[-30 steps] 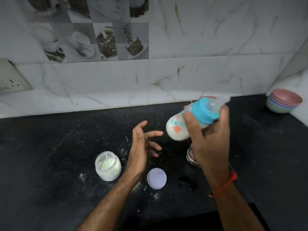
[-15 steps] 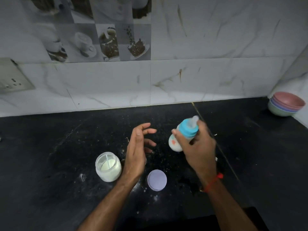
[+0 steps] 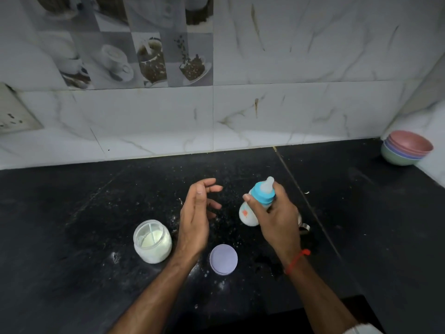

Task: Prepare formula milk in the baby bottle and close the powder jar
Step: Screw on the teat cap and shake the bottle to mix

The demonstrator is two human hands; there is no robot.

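Lowered from the raised, sideways tilt of a second ago, the baby bottle point(image 3: 250, 208) now stands nearly upright at the black counter point(image 3: 72, 225), its base down by the surface — whether it touches cannot be told. The right hand point(image 3: 277, 220) grips it, fingers and thumb curled around the blue collar and upper body, the clear teat pointing up and slightly away. White milk fills the lower part of the bottle. A red thread circles the right wrist.

The left hand point(image 3: 195, 220) hovers just left of the bottle, holding nothing, fingers relaxed and loosely spread, palm turned toward the bottle — much where it was before.

The powder jar point(image 3: 152, 241) sits uncapped on the counter to the left of that wrist, pale powder visible inside. Its lavender lid point(image 3: 223, 259) lies flat between the two forearms, apart from the jar. Spilled powder flecks the counter around them.

A shiny metal object point(image 3: 304, 227) peeks out behind the right hand. A stack of pastel bowls point(image 3: 407, 148) stands in the far right corner against the marble-tiled wall point(image 3: 313, 68).
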